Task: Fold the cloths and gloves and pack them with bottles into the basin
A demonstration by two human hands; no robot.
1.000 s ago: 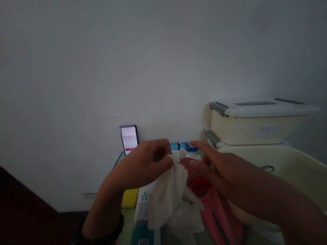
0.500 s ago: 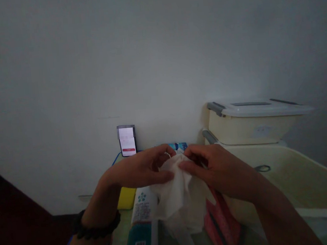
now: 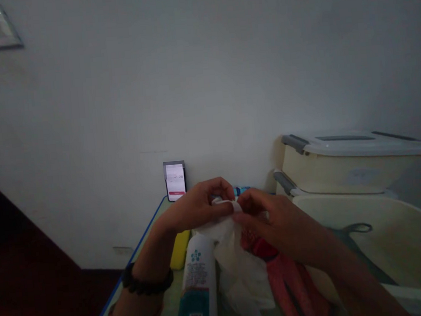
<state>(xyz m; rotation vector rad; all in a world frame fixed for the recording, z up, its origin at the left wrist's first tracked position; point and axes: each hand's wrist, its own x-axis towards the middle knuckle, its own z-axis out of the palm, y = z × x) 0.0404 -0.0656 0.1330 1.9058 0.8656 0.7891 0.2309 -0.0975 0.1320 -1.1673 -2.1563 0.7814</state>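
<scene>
My left hand (image 3: 200, 205) and my right hand (image 3: 275, 218) meet over the table, their fingertips pinching the upper edge of a thin white disposable glove (image 3: 238, 264). The glove hangs down crumpled, with finger-like ends at the bottom. Below my left wrist lies a white bottle with a teal lower part (image 3: 197, 282). A yellow block, perhaps a sponge (image 3: 180, 249), is partly covered by that bottle and my hand. Under my right hand there is a red fabric item with a dark stripe (image 3: 293, 283); its kind is unclear.
A lit phone (image 3: 176, 183) leans against the wall at the back. To the right stands an open cream bin (image 3: 396, 220) with a grey-green looped item (image 3: 362, 248) inside. Behind it sits a lidded box (image 3: 344, 166). A blue packet (image 3: 242, 190) is behind my hands.
The view has shifted, so the surroundings appear further right. My hands have drawn the glove's edge tighter together, and more of the red item shows.
</scene>
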